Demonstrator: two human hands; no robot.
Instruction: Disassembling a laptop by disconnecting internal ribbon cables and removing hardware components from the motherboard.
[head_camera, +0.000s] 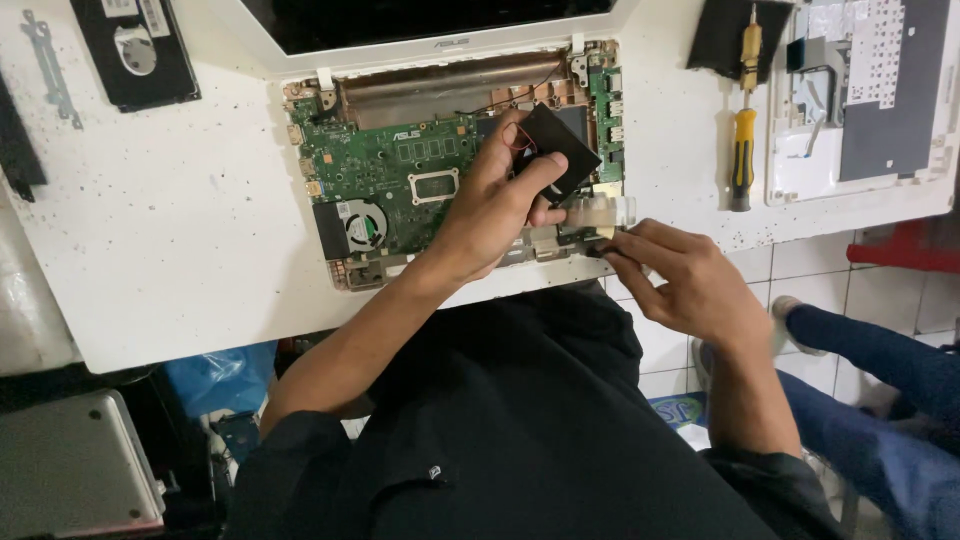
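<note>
Fingers of my left hand pinch a black flat part, tilting it up off the opened laptop base so the edge beneath shows. My right hand pinches a pale ribbon piece there, by the worktop edge.

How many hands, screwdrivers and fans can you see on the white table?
Hands: 2, the left hand and the right hand
Screwdrivers: 1, the yellow screwdriver
Fans: 1, the round fan in the open laptop
Total: 4
</note>
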